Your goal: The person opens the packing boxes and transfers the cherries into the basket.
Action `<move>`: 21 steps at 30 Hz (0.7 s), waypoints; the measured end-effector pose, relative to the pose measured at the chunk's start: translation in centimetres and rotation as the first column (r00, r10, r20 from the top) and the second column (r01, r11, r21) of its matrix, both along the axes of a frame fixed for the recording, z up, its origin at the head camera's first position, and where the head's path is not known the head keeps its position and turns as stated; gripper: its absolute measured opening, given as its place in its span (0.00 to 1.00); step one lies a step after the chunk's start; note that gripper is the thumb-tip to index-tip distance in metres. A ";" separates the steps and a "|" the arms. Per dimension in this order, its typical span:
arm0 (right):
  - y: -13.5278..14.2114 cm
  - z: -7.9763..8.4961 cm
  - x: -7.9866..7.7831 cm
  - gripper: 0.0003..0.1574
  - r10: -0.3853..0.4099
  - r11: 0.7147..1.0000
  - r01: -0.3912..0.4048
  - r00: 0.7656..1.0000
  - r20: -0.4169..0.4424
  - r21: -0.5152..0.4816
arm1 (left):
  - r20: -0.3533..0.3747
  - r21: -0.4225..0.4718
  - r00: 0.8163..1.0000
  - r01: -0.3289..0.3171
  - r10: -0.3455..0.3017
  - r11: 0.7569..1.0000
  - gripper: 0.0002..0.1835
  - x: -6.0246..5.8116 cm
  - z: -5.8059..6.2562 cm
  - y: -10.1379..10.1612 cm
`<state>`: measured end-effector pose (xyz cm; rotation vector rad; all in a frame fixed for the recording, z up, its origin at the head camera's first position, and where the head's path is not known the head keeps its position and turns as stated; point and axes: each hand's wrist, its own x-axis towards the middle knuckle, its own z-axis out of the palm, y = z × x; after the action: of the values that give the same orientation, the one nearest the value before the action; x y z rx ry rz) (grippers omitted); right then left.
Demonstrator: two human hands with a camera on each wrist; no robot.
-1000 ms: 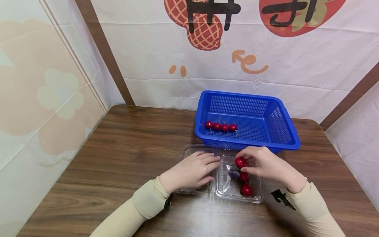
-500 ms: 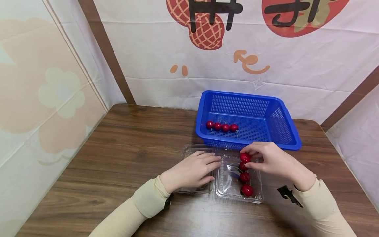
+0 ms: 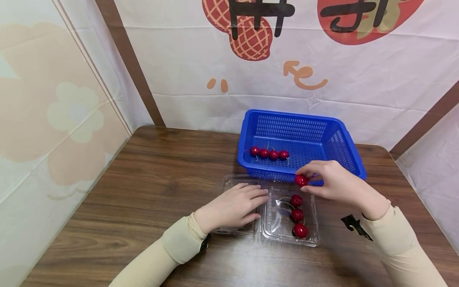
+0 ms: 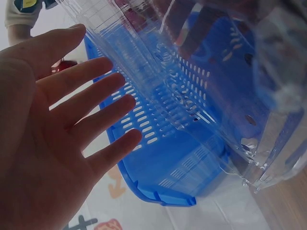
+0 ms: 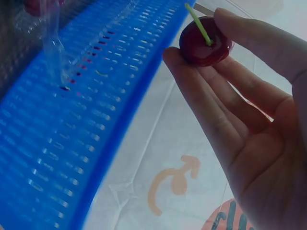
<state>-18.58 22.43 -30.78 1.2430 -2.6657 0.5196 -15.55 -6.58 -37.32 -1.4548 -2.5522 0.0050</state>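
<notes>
Between thumb and fingers, my right hand pinches a dark red cherry by the near rim of the blue basket. The right wrist view shows this cherry with its green stem. Three cherries lie in a column in the right half of the clear plastic clamshell box. My left hand rests with extended fingers over the box's left half, hiding much of it. In the left wrist view, the fingers of the left hand are spread beside the clear plastic.
Behind the box stands the blue basket, with a row of several cherries at its left side. Both rest on a brown wooden table. A printed white cloth hangs along the table's far edge.
My right hand has lifted one cherry off the top of the column in the box and moved it up and slightly right toward the basket. The left hand stays in place.
</notes>
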 end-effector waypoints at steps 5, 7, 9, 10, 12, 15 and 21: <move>0.1 0.6 -0.6 0.19 0.023 1.000 -0.023 0.999 -0.032 -0.003 | -0.006 0.001 1.000 0.003 -0.003 1.000 0.26 0.0 0.0 0.0; 0.1 0.8 -1.0 0.18 0.027 1.000 -0.027 0.999 -0.041 0.000 | -0.007 -0.001 1.000 0.002 -0.002 1.000 0.26 0.0 -0.1 0.0; 0.1 1.0 -1.3 0.19 0.025 1.000 -0.025 0.999 -0.048 0.006 | -0.003 -0.001 1.000 0.000 0.000 1.000 0.26 0.0 -0.1 0.0; 0.2 1.1 -1.4 0.19 0.024 1.000 -0.024 0.998 -0.050 0.010 | -0.001 -0.001 1.000 0.000 0.000 1.000 0.26 0.0 -0.1 0.0; 0.2 1.3 -1.8 0.19 0.018 1.000 -0.017 0.998 -0.052 0.017 | 0.003 0.002 1.000 0.000 0.000 1.000 0.26 0.0 -0.1 0.0; 0.3 1.6 -2.3 0.19 0.013 1.000 -0.012 0.999 -0.049 0.021 | 0.011 0.010 1.000 0.000 -0.001 1.000 0.26 0.0 0.0 0.0; 0.6 1.9 -3.4 0.19 -0.007 1.000 0.007 1.000 -0.008 0.024 | 0.009 0.001 1.000 -0.002 0.002 1.000 0.27 0.0 0.0 0.0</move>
<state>-22.01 23.05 -28.87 1.2392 -2.6771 0.4818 -15.55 -6.55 -37.33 -1.4551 -2.5607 -0.0028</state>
